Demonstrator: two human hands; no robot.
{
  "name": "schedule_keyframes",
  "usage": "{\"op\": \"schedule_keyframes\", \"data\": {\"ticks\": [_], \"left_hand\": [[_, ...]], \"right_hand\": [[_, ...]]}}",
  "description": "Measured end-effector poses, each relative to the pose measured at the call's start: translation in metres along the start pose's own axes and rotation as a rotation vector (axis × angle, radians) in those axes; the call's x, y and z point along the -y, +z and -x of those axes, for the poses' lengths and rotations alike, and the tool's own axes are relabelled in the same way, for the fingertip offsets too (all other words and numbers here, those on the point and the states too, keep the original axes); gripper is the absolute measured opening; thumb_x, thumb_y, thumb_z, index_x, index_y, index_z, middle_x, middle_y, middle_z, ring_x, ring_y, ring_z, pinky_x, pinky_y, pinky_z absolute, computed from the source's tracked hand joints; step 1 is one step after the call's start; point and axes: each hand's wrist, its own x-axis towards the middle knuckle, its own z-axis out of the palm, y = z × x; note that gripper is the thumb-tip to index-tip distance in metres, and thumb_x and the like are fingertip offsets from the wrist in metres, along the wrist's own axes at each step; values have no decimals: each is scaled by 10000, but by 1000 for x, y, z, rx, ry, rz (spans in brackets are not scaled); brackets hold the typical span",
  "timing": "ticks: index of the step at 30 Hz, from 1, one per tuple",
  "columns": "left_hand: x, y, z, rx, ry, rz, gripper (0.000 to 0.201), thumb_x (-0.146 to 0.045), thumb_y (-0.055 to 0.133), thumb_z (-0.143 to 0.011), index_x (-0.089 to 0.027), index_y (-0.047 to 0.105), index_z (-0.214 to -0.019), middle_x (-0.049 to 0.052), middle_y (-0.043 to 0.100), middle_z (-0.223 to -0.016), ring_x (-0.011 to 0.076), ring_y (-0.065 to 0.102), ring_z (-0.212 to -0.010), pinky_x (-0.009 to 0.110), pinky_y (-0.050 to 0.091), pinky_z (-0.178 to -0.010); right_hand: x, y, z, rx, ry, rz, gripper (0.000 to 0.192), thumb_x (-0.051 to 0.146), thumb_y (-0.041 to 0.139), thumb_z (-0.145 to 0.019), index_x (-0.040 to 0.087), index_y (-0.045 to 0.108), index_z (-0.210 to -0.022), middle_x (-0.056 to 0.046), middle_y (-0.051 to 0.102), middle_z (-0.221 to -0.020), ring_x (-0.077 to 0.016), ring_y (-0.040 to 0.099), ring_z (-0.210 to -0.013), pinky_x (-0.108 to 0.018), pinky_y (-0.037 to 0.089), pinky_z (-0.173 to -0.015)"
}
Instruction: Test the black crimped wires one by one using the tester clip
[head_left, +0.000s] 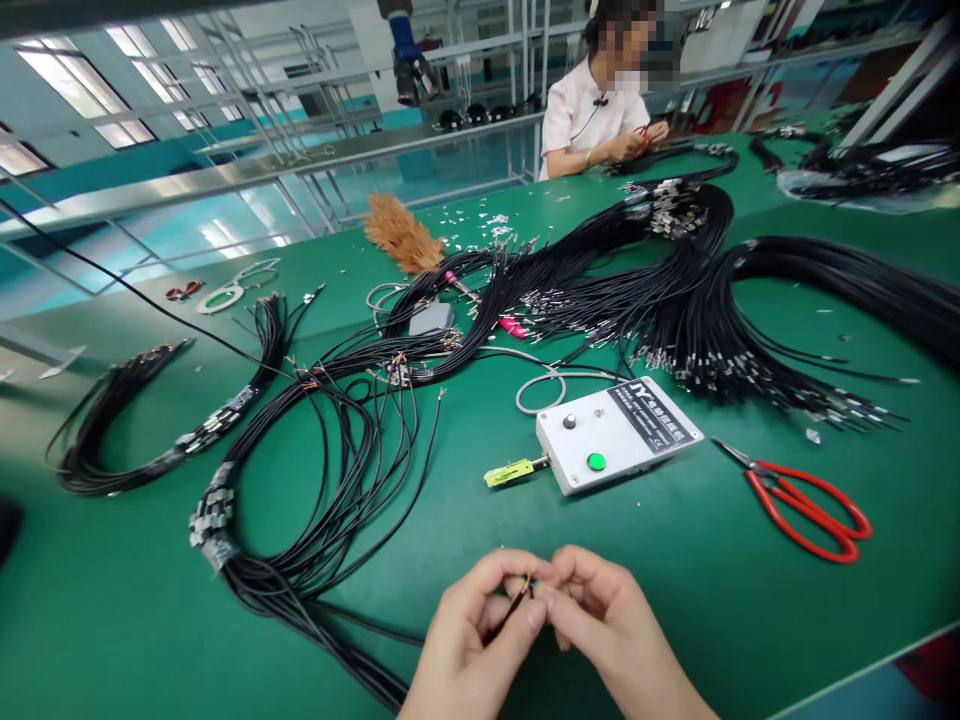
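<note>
My left hand [476, 630] and my right hand [600, 615] meet at the near edge of the green table [675, 560]. Both pinch the end of one thin black cable [517, 600], whose small coloured wire tips show between my fingertips. The cable runs back under my left hand toward a loose bundle of black cables [330, 480] on my left. A white test box [615, 435] with a green button, a black knob and a yellow-green connector lies just beyond my hands.
Red-handled scissors [810, 500] lie at the right. Large bundles of black cables [712, 310] with metal ends cover the far right. Another cable bundle [120, 440] lies far left. A brown feather duster [401, 240] lies behind. A person in white [592, 115] works across the table.
</note>
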Motion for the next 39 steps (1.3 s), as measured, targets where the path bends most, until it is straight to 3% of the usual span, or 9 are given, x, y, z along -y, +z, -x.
{"op": "schedule_keyframes", "data": {"ticks": [6, 9, 11, 14, 18, 26, 31, 35, 39], "left_hand": [[4, 0, -2, -125, 10, 18, 338, -467, 808, -694, -162, 674, -751, -25, 533, -846, -44, 312, -367, 153, 153, -365], [9, 0, -1, -213, 40, -12, 374, -514, 753, -744, -157, 648, -776, -42, 520, -699, -19, 305, -368, 154, 156, -380], [11, 0, 1, -231, 59, -30, 383, -534, 714, -778, -159, 634, -791, -79, 427, -542, 11, 285, -387, 159, 157, -401], [11, 0, 2, -232, 60, -23, 376, -535, 693, -800, -168, 612, -811, -106, 330, -466, 34, 263, -417, 162, 171, -426], [9, -2, 1, -226, 44, 0, 373, -529, 688, -808, -168, 594, -802, -96, 376, -509, 25, 289, -421, 159, 178, -433], [14, -4, 0, -170, 81, -31, 362, -514, 672, -829, -166, 585, -785, -102, 369, -468, 33, 287, -412, 165, 190, -429], [16, -7, -1, -150, 43, -38, 383, -530, 670, -822, -163, 571, -776, -102, 381, -467, 26, 288, -393, 163, 178, -420], [13, -7, -3, -148, 24, -6, 403, -530, 699, -796, -154, 557, -770, -72, 480, -562, 6, 319, -386, 157, 177, -412], [11, -7, -5, -117, 33, 29, 398, -520, 702, -798, -159, 535, -783, -81, 472, -579, 4, 307, -396, 160, 180, -417]], "right_hand": [[4, 2, 0, 32, -23, 78, 275, 380, 707, -752, 182, 543, -654, 69, 442, -531, -90, 404, -514, -220, 346, -526], [7, 4, -2, 7, -117, 184, 229, 326, 672, -765, 183, 545, -639, 56, 457, -556, -100, 410, -538, -231, 354, -539], [8, 3, -3, -14, -209, 264, 197, 294, 642, -788, 185, 562, -645, 35, 504, -602, -111, 449, -567, -237, 378, -559], [7, 0, -5, -59, -275, 298, 191, 314, 623, -825, 185, 607, -684, 11, 556, -648, -126, 501, -596, -247, 416, -586], [3, -8, -4, -113, -164, 157, 285, 464, 645, -823, 179, 640, -816, 15, 557, -619, -136, 526, -580, -257, 452, -583], [8, 3, -4, 20, -64, 44, 380, 542, 703, -762, 169, 633, -789, 38, 520, -583, -114, 504, -554, -248, 427, -585], [8, 3, -6, 5, -110, 107, 391, 551, 655, -801, 169, 622, -727, 8, 569, -626, -114, 506, -547, -254, 418, -571], [6, -7, -5, -45, -134, 145, 358, 527, 594, -853, 174, 652, -865, -38, 649, -751, -137, 554, -601, -285, 464, -634], [5, -8, -4, 34, -233, 266, 251, 387, 618, -846, 172, 680, -959, -48, 636, -817, -159, 571, -674, -305, 466, -677]]}}
